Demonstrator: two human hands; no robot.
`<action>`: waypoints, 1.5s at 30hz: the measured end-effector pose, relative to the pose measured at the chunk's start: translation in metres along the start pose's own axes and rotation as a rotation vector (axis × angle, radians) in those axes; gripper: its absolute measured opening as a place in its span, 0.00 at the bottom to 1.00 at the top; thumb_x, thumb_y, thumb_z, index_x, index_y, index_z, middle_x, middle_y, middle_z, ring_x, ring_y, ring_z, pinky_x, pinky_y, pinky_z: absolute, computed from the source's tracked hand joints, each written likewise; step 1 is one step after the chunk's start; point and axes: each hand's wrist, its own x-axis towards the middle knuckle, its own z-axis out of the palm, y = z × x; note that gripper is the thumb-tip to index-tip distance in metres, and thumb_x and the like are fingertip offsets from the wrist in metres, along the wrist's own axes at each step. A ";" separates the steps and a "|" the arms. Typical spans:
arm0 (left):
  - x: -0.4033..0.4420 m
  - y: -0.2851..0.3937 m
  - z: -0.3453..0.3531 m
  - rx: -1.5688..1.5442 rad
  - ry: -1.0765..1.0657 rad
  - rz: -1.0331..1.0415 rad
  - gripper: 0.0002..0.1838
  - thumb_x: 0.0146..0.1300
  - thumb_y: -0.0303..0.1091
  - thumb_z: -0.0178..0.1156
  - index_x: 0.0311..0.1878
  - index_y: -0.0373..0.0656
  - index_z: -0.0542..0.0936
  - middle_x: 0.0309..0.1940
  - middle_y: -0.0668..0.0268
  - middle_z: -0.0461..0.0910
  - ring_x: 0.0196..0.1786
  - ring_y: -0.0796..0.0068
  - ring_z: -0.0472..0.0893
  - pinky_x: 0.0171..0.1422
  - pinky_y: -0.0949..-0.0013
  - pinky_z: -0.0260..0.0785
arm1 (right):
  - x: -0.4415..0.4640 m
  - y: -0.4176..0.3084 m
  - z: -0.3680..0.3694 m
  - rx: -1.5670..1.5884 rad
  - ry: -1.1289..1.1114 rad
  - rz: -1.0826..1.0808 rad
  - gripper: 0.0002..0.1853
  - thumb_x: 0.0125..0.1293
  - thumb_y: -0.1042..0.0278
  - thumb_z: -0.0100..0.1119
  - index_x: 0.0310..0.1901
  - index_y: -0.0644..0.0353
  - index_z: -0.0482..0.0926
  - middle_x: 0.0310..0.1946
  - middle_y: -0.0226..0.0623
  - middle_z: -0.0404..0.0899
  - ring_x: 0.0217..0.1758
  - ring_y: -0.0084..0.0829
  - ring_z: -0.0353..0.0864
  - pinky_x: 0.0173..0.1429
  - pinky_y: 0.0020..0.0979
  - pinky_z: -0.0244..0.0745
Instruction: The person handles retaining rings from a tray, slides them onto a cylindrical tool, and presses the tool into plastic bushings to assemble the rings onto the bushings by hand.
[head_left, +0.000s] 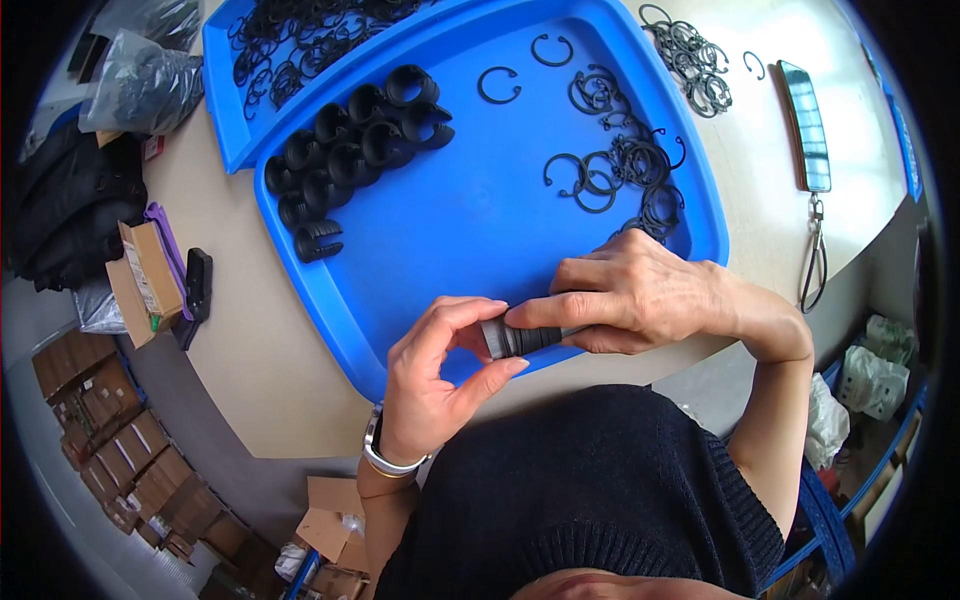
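Observation:
My left hand (432, 368) pinches the grey end of a short cylinder between thumb and fingers. Black retaining rings (525, 341) sit side by side around this cylinder, held level over the near edge of the blue tray (330, 325). From the other side my right hand (640, 295) closes on the ring stack, index finger along its top and thumb below. Loose retaining rings (640, 160) lie tangled in the tray just beyond my right hand. Several neat bundles of rings (350, 165) stand in rows at the tray's left.
A second blue tray (228, 110) full of loose rings adjoins at the back left. More rings (690, 60) lie on the table (750, 210), near a phone (806, 130) with a strap. A small cardboard box (150, 280) and black stapler-like object (198, 290) sit left.

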 end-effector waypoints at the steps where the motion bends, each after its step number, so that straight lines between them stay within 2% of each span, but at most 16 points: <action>1: 0.000 -0.001 0.000 -0.019 0.003 -0.011 0.25 0.56 0.24 0.77 0.57 0.36 0.79 0.48 0.59 0.82 0.41 0.73 0.86 0.46 0.71 0.80 | 0.000 0.000 0.000 0.001 0.000 0.000 0.34 0.63 0.64 0.68 0.71 0.46 0.71 0.35 0.34 0.78 0.26 0.36 0.81 0.26 0.35 0.77; 8: -0.001 -0.001 0.000 -0.041 0.006 -0.025 0.25 0.56 0.23 0.77 0.56 0.35 0.79 0.52 0.58 0.80 0.42 0.73 0.85 0.46 0.71 0.80 | 0.001 0.000 -0.002 0.016 -0.017 0.007 0.33 0.64 0.64 0.68 0.71 0.46 0.71 0.35 0.34 0.78 0.26 0.36 0.81 0.26 0.36 0.77; 24: 0.002 0.004 -0.002 0.014 -0.017 -0.003 0.25 0.60 0.24 0.73 0.61 0.36 0.80 0.51 0.57 0.80 0.45 0.69 0.85 0.49 0.69 0.81 | -0.001 0.001 0.001 0.061 0.020 0.025 0.31 0.64 0.66 0.68 0.68 0.53 0.71 0.35 0.36 0.80 0.28 0.40 0.83 0.27 0.38 0.77; 45: 0.003 0.003 -0.003 0.066 -0.051 0.029 0.23 0.61 0.24 0.72 0.59 0.37 0.80 0.51 0.57 0.79 0.45 0.67 0.85 0.48 0.68 0.81 | -0.001 0.002 0.001 0.027 0.017 -0.006 0.30 0.64 0.66 0.67 0.69 0.49 0.72 0.34 0.34 0.78 0.28 0.38 0.82 0.26 0.36 0.76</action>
